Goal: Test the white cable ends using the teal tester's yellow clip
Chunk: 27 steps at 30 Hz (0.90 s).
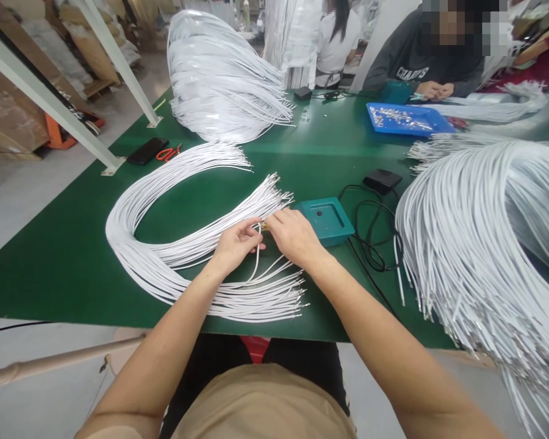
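Observation:
My left hand (238, 245) pinches a single white cable (257, 259) near its end, thumb and fingertips together. Close against it, my right hand (296, 236) has its fingers bent and closed around something small. A bit of yellow shows between the two hands, but the fingers hide most of it. Beneath and around my hands lies a curved bundle of white cables (123, 228) on the green table, its loose ends fanned out to the right. Just beyond my right hand is a teal shallow box (341, 230) with a small dark spot in its recess.
Black cords (370, 244) coil beside a black box (382, 181). Large piles of white cables stand at right (457, 213) and at the back (219, 73). A blue tray (379, 125) holds small parts. Orange-handled pliers (165, 155) lie by a black phone (147, 150). A co-worker (393, 55) sits across.

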{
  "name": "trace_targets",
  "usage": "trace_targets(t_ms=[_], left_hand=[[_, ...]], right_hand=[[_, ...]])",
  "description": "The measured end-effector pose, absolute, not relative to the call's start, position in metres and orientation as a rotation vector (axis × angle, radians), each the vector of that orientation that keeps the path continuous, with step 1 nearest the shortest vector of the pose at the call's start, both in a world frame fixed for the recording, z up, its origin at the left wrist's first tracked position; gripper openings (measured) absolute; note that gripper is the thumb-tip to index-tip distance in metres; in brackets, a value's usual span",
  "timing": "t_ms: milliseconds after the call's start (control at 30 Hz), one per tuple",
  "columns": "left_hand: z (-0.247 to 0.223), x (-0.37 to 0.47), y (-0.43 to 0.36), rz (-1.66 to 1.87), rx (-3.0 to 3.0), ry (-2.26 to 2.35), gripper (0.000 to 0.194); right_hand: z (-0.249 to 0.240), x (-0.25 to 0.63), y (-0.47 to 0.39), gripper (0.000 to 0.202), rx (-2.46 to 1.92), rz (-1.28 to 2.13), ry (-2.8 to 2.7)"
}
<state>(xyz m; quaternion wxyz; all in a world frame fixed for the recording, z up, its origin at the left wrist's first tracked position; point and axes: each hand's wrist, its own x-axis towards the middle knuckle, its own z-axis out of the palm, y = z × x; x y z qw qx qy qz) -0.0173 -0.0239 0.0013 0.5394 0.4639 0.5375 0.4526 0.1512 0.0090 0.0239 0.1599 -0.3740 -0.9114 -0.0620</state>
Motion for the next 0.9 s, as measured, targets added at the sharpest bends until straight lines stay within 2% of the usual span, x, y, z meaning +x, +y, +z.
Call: trace_targets(t_ms=[267, 533, 900], left_hand=[[-0.019, -0.015, -0.013, 1.13, 1.113, 1.261, 0.05], [-0.026, -0.017, -0.011, 1.135, 1.113, 1.312, 0.05], [-0.042, -0.018, -0.007, 1.102, 1.195, 1.426, 0.047]], right_hand=[[0.026, 0.166, 0.031, 0.008, -1.2, -0.121, -2.701], [0.02, 0.16, 0.031, 0.009, -1.142, -0.242, -2.729], [0.021, 0.158, 0.037, 0.017, -1.214, -0.166, -2.755]])
